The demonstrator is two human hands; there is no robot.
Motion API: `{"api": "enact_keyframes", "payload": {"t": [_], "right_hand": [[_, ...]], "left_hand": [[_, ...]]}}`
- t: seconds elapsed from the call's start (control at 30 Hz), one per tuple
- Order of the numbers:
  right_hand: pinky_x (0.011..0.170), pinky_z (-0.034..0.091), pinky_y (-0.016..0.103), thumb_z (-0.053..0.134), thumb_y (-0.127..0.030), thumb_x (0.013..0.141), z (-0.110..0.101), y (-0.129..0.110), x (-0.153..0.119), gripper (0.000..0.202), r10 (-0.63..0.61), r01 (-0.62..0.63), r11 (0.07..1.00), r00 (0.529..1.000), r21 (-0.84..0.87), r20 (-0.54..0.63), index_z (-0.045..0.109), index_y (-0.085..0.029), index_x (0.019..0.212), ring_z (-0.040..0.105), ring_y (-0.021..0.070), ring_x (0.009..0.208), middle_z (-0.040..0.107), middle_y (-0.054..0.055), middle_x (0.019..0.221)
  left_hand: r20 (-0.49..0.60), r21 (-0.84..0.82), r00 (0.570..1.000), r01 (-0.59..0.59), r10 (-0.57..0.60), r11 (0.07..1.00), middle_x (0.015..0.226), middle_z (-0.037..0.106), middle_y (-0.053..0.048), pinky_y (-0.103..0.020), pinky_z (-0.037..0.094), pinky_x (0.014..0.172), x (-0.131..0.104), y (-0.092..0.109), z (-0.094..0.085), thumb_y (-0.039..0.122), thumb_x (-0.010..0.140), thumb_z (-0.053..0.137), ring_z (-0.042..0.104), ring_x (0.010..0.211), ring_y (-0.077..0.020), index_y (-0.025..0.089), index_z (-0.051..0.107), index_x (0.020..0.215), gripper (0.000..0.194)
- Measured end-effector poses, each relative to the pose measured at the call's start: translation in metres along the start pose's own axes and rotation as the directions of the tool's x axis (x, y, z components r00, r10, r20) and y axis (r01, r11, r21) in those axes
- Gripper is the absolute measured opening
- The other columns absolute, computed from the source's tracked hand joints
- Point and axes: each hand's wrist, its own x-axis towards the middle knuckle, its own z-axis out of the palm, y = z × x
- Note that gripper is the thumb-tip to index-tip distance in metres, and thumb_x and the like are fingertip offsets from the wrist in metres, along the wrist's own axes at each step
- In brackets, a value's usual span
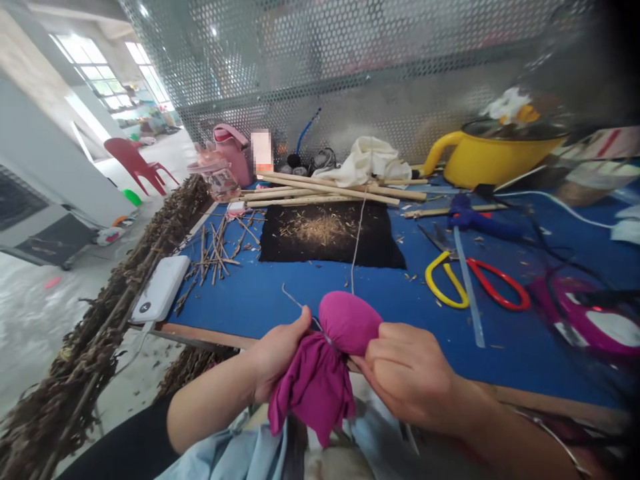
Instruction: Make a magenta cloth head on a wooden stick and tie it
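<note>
A stuffed magenta cloth bundle (350, 321) is held over the table's front edge, its round end up and its loose cloth tail (315, 387) hanging down. White string (328, 339) is wound round its neck; one loose end pokes out past my left thumb. My left hand (283, 353) is closed on the gathered cloth at the neck, thumb up. My right hand (410, 370) makes a fist against the bundle's right side; what its fingers grip is hidden. A length of string (356, 247) runs from the sticks at the back down behind the bundle.
Blue table (240, 300) carries a black cloth (270, 233) with plant crumbs, thin twigs (215, 253), wooden sticks (320, 190), and a white power bank (160, 290). Scissors (450, 283), a blue glue gun (480, 220) and a yellow pot (493, 160) are right. Dried stalks (115, 320) stand left.
</note>
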Motion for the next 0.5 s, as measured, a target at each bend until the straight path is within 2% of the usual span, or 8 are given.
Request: {"api": "enact_keyframes", "payload": {"t": [0.03,0.1,0.2,0.27,0.33,0.4,0.47,0.5], "right_hand": [[0.053,0.017,0.032,0.048,-0.002,0.079,0.000,0.001,-0.002,0.032,0.000,0.000,1.000,1.000,-0.001,-0.012,0.038,-0.018,0.054,0.024,0.0133,0.057,0.040,-0.002,0.054],[0.053,0.017,0.033,0.048,-0.003,0.080,-0.001,0.001,-0.003,0.031,-0.002,0.002,1.000,1.000,-0.006,-0.020,0.039,-0.018,0.055,0.025,0.0133,0.057,0.040,-0.002,0.054],[0.054,0.018,0.032,0.048,-0.004,0.082,-0.005,-0.001,-0.002,0.030,0.013,-0.012,1.000,0.999,-0.022,0.045,0.041,-0.018,0.057,0.026,0.0131,0.057,0.039,-0.002,0.054],[0.055,0.020,0.032,0.047,-0.004,0.083,-0.009,-0.004,0.000,0.032,0.045,-0.041,0.999,0.993,-0.035,0.109,0.039,-0.017,0.055,0.028,0.0126,0.057,0.039,-0.002,0.054],[0.055,0.021,0.032,0.045,-0.004,0.084,-0.011,-0.006,0.004,0.035,0.065,-0.059,0.997,0.988,-0.044,0.141,0.037,-0.017,0.053,0.030,0.0122,0.056,0.039,-0.002,0.053],[0.055,0.019,0.032,0.044,-0.005,0.086,-0.012,-0.008,0.008,0.037,0.063,-0.056,0.997,0.987,-0.052,0.151,0.036,-0.016,0.051,0.030,0.0123,0.055,0.039,-0.002,0.052],[0.054,0.017,0.032,0.044,-0.006,0.086,-0.012,-0.009,0.012,0.037,0.061,-0.051,0.997,0.986,-0.063,0.153,0.036,-0.016,0.051,0.029,0.0128,0.055,0.038,-0.002,0.052],[0.054,0.017,0.032,0.043,-0.006,0.086,-0.011,-0.010,0.014,0.037,0.068,-0.057,0.996,0.984,-0.070,0.166,0.036,-0.016,0.051,0.029,0.0128,0.054,0.038,-0.002,0.052]], "left_hand": [[-0.023,0.002,1.000,0.003,-0.003,1.000,0.073,0.071,-0.010,-0.033,0.052,0.076,0.002,0.001,0.002,0.058,0.075,0.062,0.066,0.069,-0.0197,0.009,0.067,0.085,0.051],[-0.057,0.032,0.995,-0.078,0.080,0.996,0.070,0.070,-0.008,-0.030,0.052,0.073,0.006,0.002,0.004,0.050,0.070,0.072,0.065,0.064,-0.0168,0.009,0.068,0.081,0.043],[-0.065,0.093,0.971,-0.224,0.230,0.970,0.063,0.068,-0.004,-0.023,0.048,0.065,0.007,0.003,0.000,0.046,0.061,0.080,0.061,0.060,-0.0123,0.010,0.068,0.073,0.039],[-0.075,0.232,0.939,-0.309,0.334,0.922,0.067,0.069,-0.003,-0.022,0.046,0.064,0.006,0.006,-0.004,0.044,0.062,0.078,0.059,0.062,-0.0110,0.011,0.069,0.073,0.036],[-0.048,0.475,0.882,-0.393,0.469,0.787,0.074,0.070,-0.003,-0.024,0.045,0.068,0.004,0.014,-0.009,0.040,0.069,0.073,0.058,0.067,-0.0121,0.013,0.071,0.076,0.028],[0.052,0.709,0.794,-0.457,0.606,0.537,0.082,0.070,-0.004,-0.028,0.045,0.078,0.003,0.023,-0.011,0.031,0.076,0.067,0.059,0.078,-0.0156,0.015,0.071,0.073,0.017],[0.144,0.819,0.696,-0.482,0.703,0.310,0.090,0.069,-0.005,-0.032,0.042,0.089,0.002,0.030,-0.013,0.023,0.077,0.063,0.059,0.092,-0.0189,0.016,0.069,0.068,0.013],[0.156,0.830,0.660,-0.491,0.735,0.265,0.092,0.068,-0.005,-0.032,0.041,0.090,0.002,0.032,-0.013,0.020,0.078,0.061,0.058,0.095,-0.0190,0.016,0.067,0.067,0.013]]}}
